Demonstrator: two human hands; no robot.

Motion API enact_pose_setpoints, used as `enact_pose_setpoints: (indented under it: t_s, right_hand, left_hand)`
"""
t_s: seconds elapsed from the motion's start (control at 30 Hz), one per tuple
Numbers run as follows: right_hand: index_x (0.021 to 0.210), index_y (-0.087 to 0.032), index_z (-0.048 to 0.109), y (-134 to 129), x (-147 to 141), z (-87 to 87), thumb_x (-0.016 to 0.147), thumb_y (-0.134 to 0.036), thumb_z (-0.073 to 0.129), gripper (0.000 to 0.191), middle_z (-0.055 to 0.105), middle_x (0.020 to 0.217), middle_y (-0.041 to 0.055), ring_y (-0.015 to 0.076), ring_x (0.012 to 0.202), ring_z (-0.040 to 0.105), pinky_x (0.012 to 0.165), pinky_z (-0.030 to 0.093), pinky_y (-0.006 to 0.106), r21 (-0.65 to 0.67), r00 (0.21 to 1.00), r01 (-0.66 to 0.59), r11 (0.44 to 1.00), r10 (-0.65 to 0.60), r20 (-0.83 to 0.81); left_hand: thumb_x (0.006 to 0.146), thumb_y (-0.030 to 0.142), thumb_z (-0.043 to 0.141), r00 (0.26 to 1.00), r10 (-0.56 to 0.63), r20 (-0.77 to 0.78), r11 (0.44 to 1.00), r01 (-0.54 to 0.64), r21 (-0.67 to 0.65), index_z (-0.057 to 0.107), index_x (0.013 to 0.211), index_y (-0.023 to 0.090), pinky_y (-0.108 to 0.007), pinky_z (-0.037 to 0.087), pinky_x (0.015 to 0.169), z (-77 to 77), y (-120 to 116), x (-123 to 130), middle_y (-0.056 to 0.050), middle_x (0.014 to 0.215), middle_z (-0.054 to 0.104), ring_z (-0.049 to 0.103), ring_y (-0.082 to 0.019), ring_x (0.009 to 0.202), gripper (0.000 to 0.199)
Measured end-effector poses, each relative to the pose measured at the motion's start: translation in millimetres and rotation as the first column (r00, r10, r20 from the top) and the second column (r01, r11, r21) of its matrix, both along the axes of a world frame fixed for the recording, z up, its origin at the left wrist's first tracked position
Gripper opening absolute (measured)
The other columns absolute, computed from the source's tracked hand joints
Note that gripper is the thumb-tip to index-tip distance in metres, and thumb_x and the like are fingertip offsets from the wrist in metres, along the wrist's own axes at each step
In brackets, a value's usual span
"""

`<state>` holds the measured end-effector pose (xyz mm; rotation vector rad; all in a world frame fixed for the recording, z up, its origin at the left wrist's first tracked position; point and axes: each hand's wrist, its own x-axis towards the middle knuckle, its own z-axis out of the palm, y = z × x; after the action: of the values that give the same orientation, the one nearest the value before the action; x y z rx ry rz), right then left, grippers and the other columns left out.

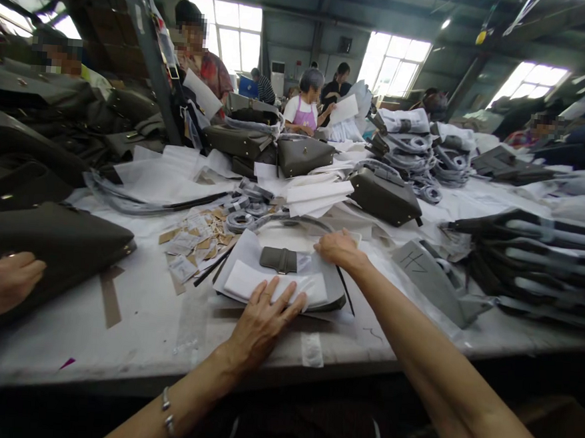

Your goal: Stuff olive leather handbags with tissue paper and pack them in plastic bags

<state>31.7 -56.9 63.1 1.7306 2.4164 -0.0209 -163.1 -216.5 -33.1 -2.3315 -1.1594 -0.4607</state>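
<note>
In front of me a grey handbag [334, 304] lies flat on the table, partly covered with white sheets. My left hand [269, 317] rests with fingers spread on the folded white wrapping sheet [248, 281] over the bag's front. Just above that sheet shows the bag's dark grey clasp strap [278, 260]. My right hand [339, 247] is closed at the bag's upper right corner, near the handle [297, 221]. What its curled fingers grip, if anything, is hidden.
Small packets and brown tags [195, 239] lie left of the bag. A co-worker's hand [12, 283] touches a large dark bag [71, 237] at far left. Stacked dark bags [544, 263] stand at right, beside a grey panel [433, 282]. More bags, wrapped straps and people are farther back.
</note>
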Motion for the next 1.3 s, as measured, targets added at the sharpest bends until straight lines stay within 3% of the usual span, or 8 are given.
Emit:
enact_pose_setpoints:
  t_s: [0.1, 0.23, 0.43, 0.53, 0.63, 0.83, 1.1, 1.3]
  right_hand:
    - [0.104, -0.015, 0.073, -27.5, 7.9, 8.0, 0.095, -0.027, 0.053, 0.025, 0.07, 0.118, 0.0146, 0.028, 0.117, 0.059, 0.115, 0.022, 0.052, 0.199, 0.976, -0.099, 0.975, 0.134, -0.17]
    - [0.1, -0.023, 0.074, -82.9, 20.7, -18.3, 0.094, -0.026, 0.059, 0.017, 0.075, 0.106, 0.0037, 0.0183, 0.103, 0.068, 0.101, 0.049, 0.032, 0.323, 0.676, -0.428, 0.844, 0.537, -0.505]
    - [0.105, -0.02, 0.071, -118.4, 26.7, -75.7, 0.091, -0.017, 0.062, 0.017, 0.076, 0.101, 0.0056, 0.0202, 0.101, 0.07, 0.104, 0.05, 0.043, 0.577, 0.474, -0.321, 0.751, 0.655, -0.589]
    - [0.107, -0.021, 0.07, -118.0, 27.4, -82.4, 0.091, -0.015, 0.061, 0.019, 0.075, 0.102, 0.0062, 0.0202, 0.102, 0.069, 0.103, 0.05, 0.045, 0.602, 0.443, -0.285, 0.746, 0.66, -0.607]
    - [0.112, -0.021, 0.067, -118.1, 33.6, -82.0, 0.092, -0.014, 0.058, 0.022, 0.074, 0.106, 0.0067, 0.0206, 0.105, 0.068, 0.104, 0.049, 0.047, 0.585, 0.411, -0.286, 0.759, 0.648, -0.641]
    - [0.125, -0.019, 0.056, -121.4, 47.6, -83.0, 0.083, -0.029, 0.072, 0.045, 0.068, 0.116, 0.0111, 0.0258, 0.117, 0.061, 0.108, 0.045, 0.05, 0.501, 0.441, -0.374, 0.78, 0.625, -0.644]
    - [0.109, -0.022, 0.063, -121.9, 37.9, -83.3, 0.09, -0.01, 0.056, 0.024, 0.069, 0.105, 0.0079, 0.0211, 0.108, 0.064, 0.104, 0.047, 0.047, 0.585, 0.403, -0.301, 0.753, 0.656, -0.638]
    - [0.103, -0.019, 0.066, -161.6, 56.3, -76.6, 0.086, -0.011, 0.064, 0.019, 0.072, 0.1, 0.0058, 0.021, 0.104, 0.064, 0.102, 0.046, 0.045, 0.634, 0.465, -0.372, 0.678, 0.727, -0.505]
  left_hand:
    - [0.094, 0.017, 0.044, 0.999, -0.006, 0.037, 1.0, 0.007, -0.029, 0.048, 0.141, 0.031, -0.05, 0.038, 0.105, -0.1, -0.9, 0.3, -0.001, 0.146, 0.05, 0.046, -0.034, 0.131, 0.049]
    - [0.093, 0.016, 0.045, 0.995, -0.017, 0.094, 0.998, 0.023, -0.063, 0.048, 0.141, 0.03, -0.052, 0.035, 0.108, -3.1, -1.2, 0.2, -0.004, 0.148, 0.048, 0.043, -0.034, 0.133, 0.05]
    - [0.094, 0.024, 0.048, 0.99, -0.009, 0.144, 0.995, 0.023, -0.098, 0.056, 0.134, 0.026, -0.058, 0.034, 0.107, 5.4, -6.2, 8.1, -0.007, 0.141, 0.054, 0.046, -0.036, 0.131, 0.04]
    - [0.095, 0.023, 0.048, 0.996, -0.041, 0.084, 0.988, 0.052, -0.142, 0.058, 0.127, 0.019, -0.062, 0.031, 0.109, 22.3, -0.4, 18.1, -0.011, 0.141, 0.053, 0.041, -0.037, 0.136, 0.035]
    - [0.094, 0.017, 0.049, 0.979, -0.195, 0.058, 0.945, 0.203, -0.257, 0.061, 0.114, 0.01, -0.051, 0.037, 0.11, 36.9, 16.6, 22.9, -0.015, 0.126, 0.062, 0.05, -0.029, 0.129, 0.025]
    - [0.086, 0.017, 0.062, 0.878, -0.253, 0.406, 0.756, 0.441, -0.484, 0.057, 0.105, 0.017, -0.033, 0.05, 0.096, 35.5, 39.4, 7.3, -0.008, 0.113, 0.066, 0.062, -0.021, 0.108, 0.019]
    - [0.088, 0.006, 0.051, 0.8, -0.291, 0.525, 0.77, 0.522, -0.368, 0.055, 0.119, 0.02, -0.04, 0.041, 0.109, 18.8, 31.5, 7.7, -0.006, 0.124, 0.065, 0.059, -0.018, 0.116, 0.034]
    - [0.095, 0.008, 0.041, 0.814, -0.313, 0.49, 0.786, 0.511, -0.347, 0.059, 0.122, 0.024, -0.039, 0.039, 0.111, 12.5, 31.2, 5.0, -0.006, 0.124, 0.066, 0.06, -0.015, 0.117, 0.037]
